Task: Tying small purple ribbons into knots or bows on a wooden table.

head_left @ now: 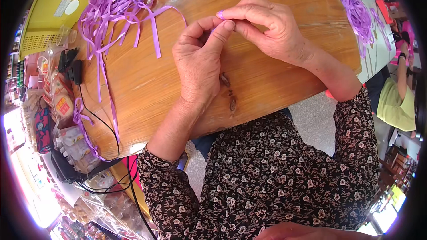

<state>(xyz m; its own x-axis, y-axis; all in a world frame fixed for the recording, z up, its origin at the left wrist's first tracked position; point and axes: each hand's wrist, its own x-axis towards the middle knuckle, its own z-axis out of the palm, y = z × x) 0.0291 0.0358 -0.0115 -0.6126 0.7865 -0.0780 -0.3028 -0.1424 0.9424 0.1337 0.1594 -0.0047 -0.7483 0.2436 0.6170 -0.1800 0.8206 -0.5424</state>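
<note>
Grip: both hands meet at the fingertips over the bench; the right hand pinches a small piece of purple ribbon between thumb and forefinger, and the left hand presses thumb and forefinger together against the same spot.
Ribbon: only a short purple end shows past the right fingertips; the rest is hidden in the pinch.
Doing it well: judging by the hold, keep the strip flat and taut between the two pinches, work close to the fingertips, and rest the wrists on the wood for steadiness.
Bench: round wooden top with dark knots just below the left hand.
Supply: a loose ribbon pile lies at the far left, well apart from the hands; a second heap lies at the far right.
Edge: a yellow basket beside the pile, and black cables trailing over the left rim.
</note>
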